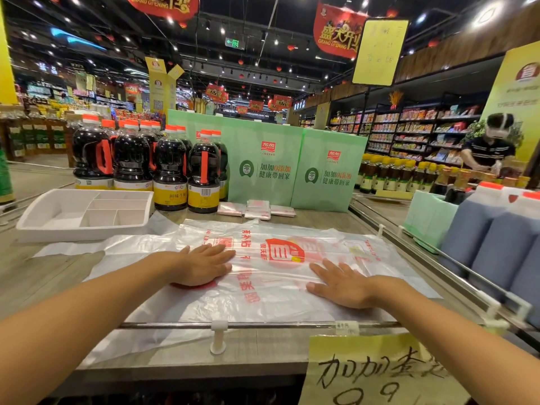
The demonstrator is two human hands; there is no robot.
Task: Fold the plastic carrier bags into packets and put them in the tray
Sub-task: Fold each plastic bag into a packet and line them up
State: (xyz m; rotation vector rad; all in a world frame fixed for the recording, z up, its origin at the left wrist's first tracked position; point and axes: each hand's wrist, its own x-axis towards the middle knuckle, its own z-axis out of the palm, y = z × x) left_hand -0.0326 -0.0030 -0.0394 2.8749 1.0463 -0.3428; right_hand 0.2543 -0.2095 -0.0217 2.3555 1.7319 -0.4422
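A large clear plastic carrier bag (pixel 271 276) with red print lies spread flat across the shelf top in front of me. My left hand (pixel 204 266) presses flat on its left half, fingers straight and pointing right. My right hand (pixel 340 283) lies flat on the right half, fingers spread and pointing left. A white divided tray (pixel 46 220) stands at the back left with nothing visible in its compartments. Three folded bag packets (pixel 257 210) lie side by side behind the spread bag, in front of the green boxes.
Dark soy sauce bottles (pixel 169 171) stand behind the tray. Two green cartons (pixel 295 168) rise at the back centre. A metal rail (pixel 263 325) runs along the near edge, with a yellow price sign (pixel 380 372). Blue-grey jugs (pixel 496 244) stand at right. A person (pixel 488 147) works at far right.
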